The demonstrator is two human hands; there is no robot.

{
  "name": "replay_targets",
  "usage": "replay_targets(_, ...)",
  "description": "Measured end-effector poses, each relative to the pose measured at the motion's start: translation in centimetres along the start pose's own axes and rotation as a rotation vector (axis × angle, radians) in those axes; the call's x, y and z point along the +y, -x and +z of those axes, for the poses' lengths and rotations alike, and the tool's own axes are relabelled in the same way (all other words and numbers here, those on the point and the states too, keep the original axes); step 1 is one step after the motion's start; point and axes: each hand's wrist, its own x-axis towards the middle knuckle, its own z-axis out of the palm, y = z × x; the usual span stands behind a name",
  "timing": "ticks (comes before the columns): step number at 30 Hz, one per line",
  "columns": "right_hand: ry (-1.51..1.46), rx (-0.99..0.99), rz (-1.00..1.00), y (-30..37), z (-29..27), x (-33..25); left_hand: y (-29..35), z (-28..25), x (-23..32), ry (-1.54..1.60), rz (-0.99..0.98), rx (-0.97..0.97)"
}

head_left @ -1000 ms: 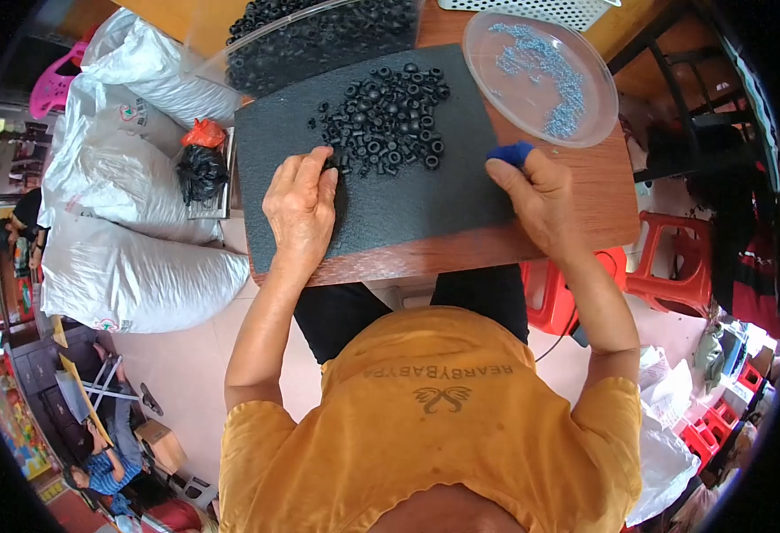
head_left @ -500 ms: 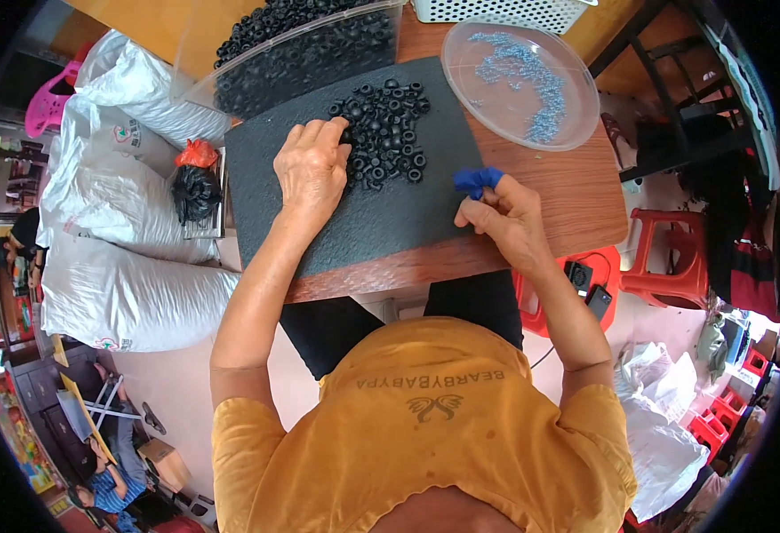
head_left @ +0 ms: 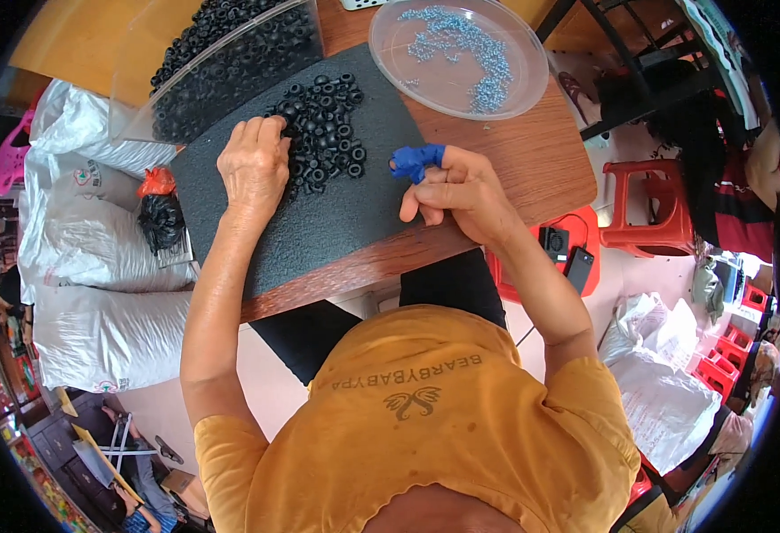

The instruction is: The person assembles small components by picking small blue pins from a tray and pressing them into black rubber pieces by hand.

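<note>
Small black parts (head_left: 326, 124), loose pile.
Likely light, firm, slippery; best pinched by rims. Left hand (head_left: 255, 167) curled at pile, grip hidden; right hand (head_left: 456, 191) half-curled, contents unclear.

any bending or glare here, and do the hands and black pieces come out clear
Head view: fisheye bending and stretching toward the dark circular edge; bright sheen on the white sacks at left; left hand and right hand both easily made out. Same head view: single rings show among the loose black pieces, less distinctly through the clear tub's wall.
</note>
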Motion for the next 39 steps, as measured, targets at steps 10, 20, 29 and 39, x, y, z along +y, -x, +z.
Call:
replay_targets(10, 0.004, 0.007, -0.021, -0.1, -0.1, 0.0, 0.1, -1.0, 0.0, 0.02, 0.012, 0.125)
replay_targets(20, -0.004, 0.004, -0.033, 0.4, 0.3, 0.3, 3.0, -4.2, 5.2, 0.269, -0.086, 0.112)
replay_targets(29, -0.164, -0.179, 0.024, 0.7, 0.6, 0.3, 6.3, -2.9, 6.5, 0.169, 0.029, 0.106)
replay_targets(39, -0.529, -0.365, 0.01, 0.5, 1.1, 2.1, 7.1, -2.5, 6.1, -0.052, 0.02, 0.15)
